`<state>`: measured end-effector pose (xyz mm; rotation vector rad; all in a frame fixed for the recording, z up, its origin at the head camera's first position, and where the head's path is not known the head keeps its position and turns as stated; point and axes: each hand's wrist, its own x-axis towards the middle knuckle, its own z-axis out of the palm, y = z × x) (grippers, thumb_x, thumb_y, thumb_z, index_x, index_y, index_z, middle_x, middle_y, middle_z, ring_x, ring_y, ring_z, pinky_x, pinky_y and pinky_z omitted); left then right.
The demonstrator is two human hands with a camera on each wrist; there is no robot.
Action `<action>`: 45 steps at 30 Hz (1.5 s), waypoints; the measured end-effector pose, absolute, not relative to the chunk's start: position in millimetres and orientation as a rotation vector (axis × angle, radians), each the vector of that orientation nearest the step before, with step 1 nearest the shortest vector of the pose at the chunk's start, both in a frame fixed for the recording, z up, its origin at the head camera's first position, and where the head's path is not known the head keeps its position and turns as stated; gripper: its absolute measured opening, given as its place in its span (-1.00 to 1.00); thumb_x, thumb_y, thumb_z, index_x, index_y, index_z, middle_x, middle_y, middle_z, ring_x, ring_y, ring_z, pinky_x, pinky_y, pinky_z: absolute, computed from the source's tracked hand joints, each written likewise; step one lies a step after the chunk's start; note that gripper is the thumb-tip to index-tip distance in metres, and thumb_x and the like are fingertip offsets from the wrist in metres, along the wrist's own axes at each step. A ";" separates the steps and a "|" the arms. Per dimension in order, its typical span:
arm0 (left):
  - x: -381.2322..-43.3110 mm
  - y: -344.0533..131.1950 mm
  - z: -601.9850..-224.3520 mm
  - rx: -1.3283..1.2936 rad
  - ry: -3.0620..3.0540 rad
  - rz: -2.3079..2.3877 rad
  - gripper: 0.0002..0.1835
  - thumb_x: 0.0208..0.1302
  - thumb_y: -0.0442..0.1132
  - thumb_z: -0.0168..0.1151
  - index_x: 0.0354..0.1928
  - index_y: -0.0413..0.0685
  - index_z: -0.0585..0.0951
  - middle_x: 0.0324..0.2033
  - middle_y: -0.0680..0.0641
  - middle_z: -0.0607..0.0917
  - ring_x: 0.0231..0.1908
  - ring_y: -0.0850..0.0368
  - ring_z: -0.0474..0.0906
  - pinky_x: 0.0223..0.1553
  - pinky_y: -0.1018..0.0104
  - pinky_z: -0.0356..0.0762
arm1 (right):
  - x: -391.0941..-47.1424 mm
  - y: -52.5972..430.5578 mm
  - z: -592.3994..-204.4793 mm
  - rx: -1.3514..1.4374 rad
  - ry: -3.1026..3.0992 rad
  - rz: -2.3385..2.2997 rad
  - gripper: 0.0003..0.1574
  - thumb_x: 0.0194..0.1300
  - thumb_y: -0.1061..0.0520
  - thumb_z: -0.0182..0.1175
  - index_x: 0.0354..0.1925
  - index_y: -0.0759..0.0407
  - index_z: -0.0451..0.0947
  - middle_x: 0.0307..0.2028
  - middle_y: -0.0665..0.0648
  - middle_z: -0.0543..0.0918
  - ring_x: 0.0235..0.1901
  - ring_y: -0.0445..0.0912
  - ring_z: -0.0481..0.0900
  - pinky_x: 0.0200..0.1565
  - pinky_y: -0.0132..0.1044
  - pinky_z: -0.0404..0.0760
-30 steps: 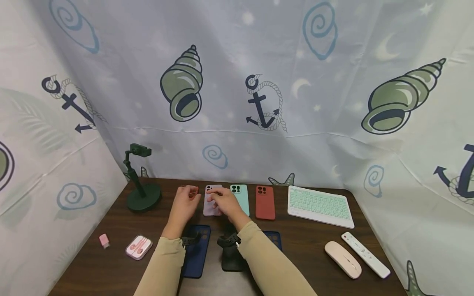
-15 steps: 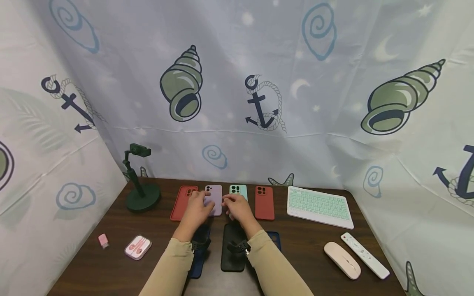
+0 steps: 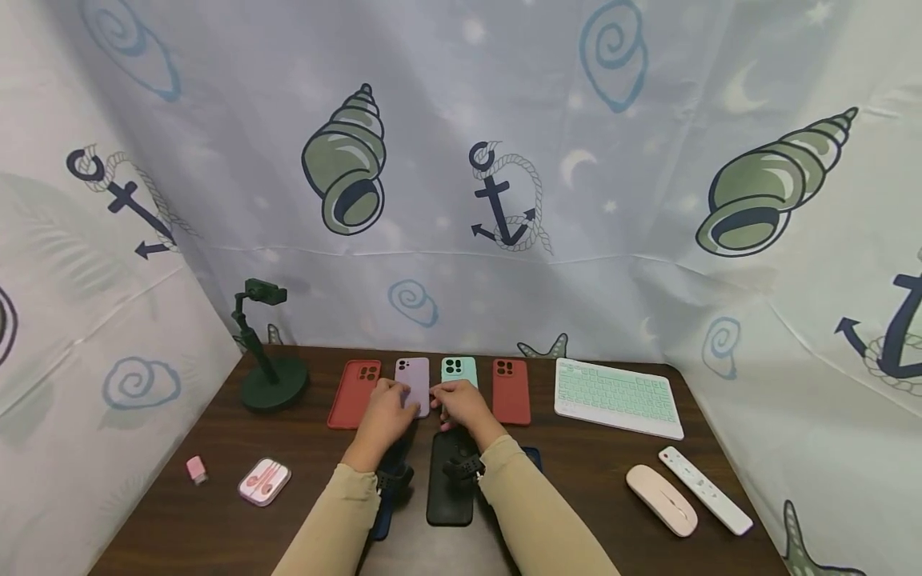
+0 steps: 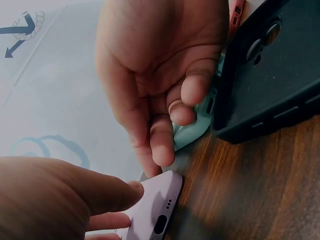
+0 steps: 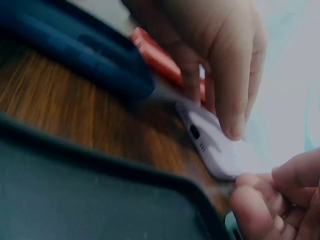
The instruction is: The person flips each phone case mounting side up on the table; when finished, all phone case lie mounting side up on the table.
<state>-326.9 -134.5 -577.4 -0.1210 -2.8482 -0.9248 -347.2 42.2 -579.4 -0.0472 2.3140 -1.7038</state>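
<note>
A lilac phone case (image 3: 413, 370) lies at the back of the table, its lower end towards me. My left hand (image 3: 385, 412) touches it from the left; in the left wrist view the thumb stretches over its top (image 4: 155, 202). The right wrist view shows this thumb resting on the case while other fingers lie along its far edge. My right hand (image 3: 461, 400) is at the lilac case's right side, fingers loosely bent, a fingertip right at its edge. Under that hand, a mint-green phone case (image 3: 458, 370) is partly hidden.
Red phone cases lie left (image 3: 353, 396) and right (image 3: 511, 392) of the hands. Nearer me are a black case (image 3: 450, 488) and partly covered blue cases (image 3: 382, 524). A keyboard (image 3: 619, 400), mouse (image 3: 661, 500), remote (image 3: 706, 490), earphone box (image 3: 264, 482) and green stand (image 3: 274, 384) surround them.
My left hand has moved from the left red case rightward and nearer me onto the lilac case. My right hand has shifted right, off the lilac case's top to its right edge.
</note>
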 end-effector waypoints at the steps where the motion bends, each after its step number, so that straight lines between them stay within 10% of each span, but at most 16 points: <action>1: -326.5 -134.3 -576.4 -0.120 -2.853 -0.923 -0.54 0.25 -0.13 0.39 0.07 -0.32 0.66 0.10 -0.33 0.54 0.16 -0.25 0.47 0.19 -0.11 0.46 | -348.3 42.6 -579.5 -0.065 2.301 -1.705 -0.62 0.51 0.14 0.06 0.14 0.23 0.66 -0.19 0.25 0.74 -0.58 -0.13 0.49 -0.51 -0.25 0.69; 45: -323.0 -128.7 -580.4 -0.142 -2.826 -0.972 -0.39 0.21 0.10 0.44 0.08 -0.21 0.53 -0.01 -0.30 0.46 -0.06 -0.20 0.36 -0.12 -0.09 0.47 | -349.3 60.0 -584.3 -0.168 2.062 -1.873 -0.63 0.50 0.20 0.12 0.18 0.07 0.66 -0.08 0.20 0.79 -0.34 -0.02 0.66 -0.12 -0.11 0.75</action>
